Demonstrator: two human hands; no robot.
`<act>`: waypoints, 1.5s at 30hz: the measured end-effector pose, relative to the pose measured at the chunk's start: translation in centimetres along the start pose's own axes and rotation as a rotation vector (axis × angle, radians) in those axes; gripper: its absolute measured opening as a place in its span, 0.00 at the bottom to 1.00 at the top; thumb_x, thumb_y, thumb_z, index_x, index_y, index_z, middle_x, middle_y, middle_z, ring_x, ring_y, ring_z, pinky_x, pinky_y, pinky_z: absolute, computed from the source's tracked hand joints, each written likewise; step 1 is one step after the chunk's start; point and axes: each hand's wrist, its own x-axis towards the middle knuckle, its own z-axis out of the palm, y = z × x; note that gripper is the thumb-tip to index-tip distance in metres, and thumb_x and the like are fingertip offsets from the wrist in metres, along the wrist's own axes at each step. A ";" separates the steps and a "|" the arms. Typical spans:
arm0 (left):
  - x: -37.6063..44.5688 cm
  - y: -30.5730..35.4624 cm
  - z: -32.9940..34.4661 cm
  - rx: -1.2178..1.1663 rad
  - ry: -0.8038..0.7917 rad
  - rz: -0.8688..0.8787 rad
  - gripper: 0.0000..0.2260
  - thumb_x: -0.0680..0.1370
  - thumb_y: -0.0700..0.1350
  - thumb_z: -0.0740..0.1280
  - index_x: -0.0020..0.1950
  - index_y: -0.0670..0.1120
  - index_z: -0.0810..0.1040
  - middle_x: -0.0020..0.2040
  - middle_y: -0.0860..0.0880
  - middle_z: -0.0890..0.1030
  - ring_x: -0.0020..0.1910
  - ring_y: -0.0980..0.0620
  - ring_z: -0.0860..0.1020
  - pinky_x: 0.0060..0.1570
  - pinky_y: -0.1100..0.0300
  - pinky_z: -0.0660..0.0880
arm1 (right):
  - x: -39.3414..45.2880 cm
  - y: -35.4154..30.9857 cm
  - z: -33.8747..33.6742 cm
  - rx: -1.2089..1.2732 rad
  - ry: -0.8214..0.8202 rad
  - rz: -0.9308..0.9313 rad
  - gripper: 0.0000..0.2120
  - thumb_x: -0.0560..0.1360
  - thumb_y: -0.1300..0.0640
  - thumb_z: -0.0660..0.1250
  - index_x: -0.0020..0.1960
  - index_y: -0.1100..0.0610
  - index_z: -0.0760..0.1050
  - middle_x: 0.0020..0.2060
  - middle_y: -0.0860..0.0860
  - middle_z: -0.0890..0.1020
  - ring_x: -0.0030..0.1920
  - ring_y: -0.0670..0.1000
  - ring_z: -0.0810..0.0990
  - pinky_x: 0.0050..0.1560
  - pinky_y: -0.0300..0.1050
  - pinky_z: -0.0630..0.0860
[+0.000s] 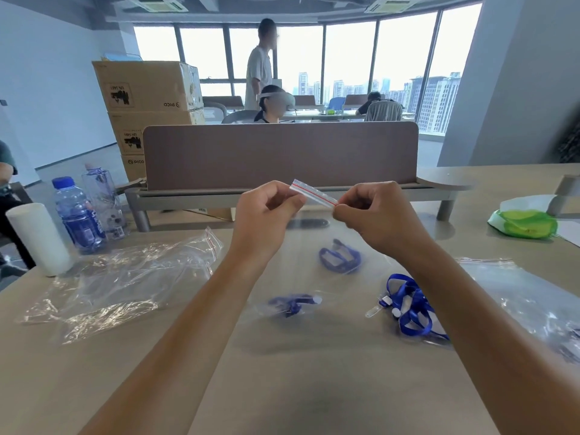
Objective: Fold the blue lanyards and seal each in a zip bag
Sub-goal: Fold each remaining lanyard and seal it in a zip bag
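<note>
The left hand (265, 211) and right hand (373, 215) each have their grip clamped on the red-striped top edge of a clear zip bag (314, 193), held above the bench (314, 387). Below the grip, a folded blue lanyard (340, 256) hangs inside it.

Worktop (314, 387) is pale wood, w/ a brown divider panel (281, 155) standing along its far edge. Far left: white paper roll (39, 238) upright, blue-capped water bottle (78, 215) just beside it, a clear bottle (103, 202) behind that. Stacked cardboard boxes (147, 98) behind, PICO printed on them. Right side: green item on white wrapper (524, 224). Bkgd: seated person w/ headset (274, 103), another person standing (260, 64), a third hunched at a far desk (381, 108). Big windows (348, 58), tower blocks outside.
</note>
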 end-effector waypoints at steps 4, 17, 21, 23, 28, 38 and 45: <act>0.1 -0.6 -0.4 -0.049 0.002 -0.024 0.03 0.78 0.42 0.72 0.45 0.45 0.84 0.35 0.50 0.81 0.36 0.55 0.76 0.39 0.67 0.72 | -0.3 1.2 -0.1 -0.005 0.014 0.059 0.03 0.72 0.53 0.73 0.39 0.50 0.82 0.31 0.47 0.84 0.32 0.46 0.78 0.36 0.42 0.77; 0.6 -1.2 -0.9 -0.072 0.078 -0.037 0.05 0.78 0.42 0.72 0.44 0.43 0.84 0.34 0.49 0.80 0.35 0.56 0.76 0.39 0.68 0.72 | -2.1 4.4 -1.1 0.062 0.145 0.117 0.09 0.78 0.56 0.70 0.40 0.49 0.81 0.36 0.56 0.84 0.35 0.50 0.77 0.37 0.41 0.74; 0.6 -1.3 -0.7 -0.086 0.086 -0.046 0.05 0.78 0.41 0.72 0.46 0.41 0.84 0.35 0.46 0.79 0.35 0.56 0.75 0.38 0.68 0.72 | -2.5 5.3 -1.6 0.048 0.151 0.128 0.08 0.78 0.57 0.70 0.41 0.49 0.81 0.37 0.53 0.85 0.36 0.48 0.78 0.40 0.40 0.75; 0.6 -1.3 -0.7 -0.083 0.089 -0.048 0.05 0.79 0.42 0.72 0.46 0.41 0.84 0.35 0.46 0.79 0.36 0.55 0.75 0.39 0.68 0.72 | -2.7 5.6 -1.8 0.035 0.171 0.125 0.07 0.78 0.58 0.71 0.43 0.49 0.81 0.37 0.50 0.84 0.36 0.47 0.78 0.40 0.37 0.75; 0.6 -1.4 -0.7 -0.083 0.079 -0.068 0.06 0.78 0.45 0.73 0.44 0.44 0.85 0.35 0.48 0.79 0.36 0.55 0.75 0.41 0.63 0.73 | -2.6 6.0 -2.1 -0.011 0.219 0.123 0.03 0.79 0.56 0.71 0.47 0.51 0.83 0.38 0.46 0.84 0.36 0.45 0.79 0.34 0.23 0.71; 0.3 -1.3 0.4 -0.074 0.079 -0.057 0.07 0.79 0.44 0.72 0.45 0.42 0.85 0.35 0.51 0.80 0.34 0.59 0.75 0.40 0.67 0.72 | -2.7 6.7 -2.7 -0.113 0.282 0.139 0.07 0.79 0.51 0.72 0.46 0.53 0.83 0.35 0.46 0.83 0.35 0.45 0.79 0.36 0.31 0.71; 0.4 -0.4 2.2 -0.112 0.048 -0.026 0.07 0.81 0.42 0.68 0.52 0.43 0.86 0.38 0.51 0.83 0.37 0.57 0.79 0.42 0.62 0.77 | -3.0 6.5 -5.8 -0.043 0.360 0.148 0.05 0.79 0.53 0.71 0.46 0.53 0.83 0.37 0.47 0.84 0.41 0.51 0.83 0.43 0.41 0.78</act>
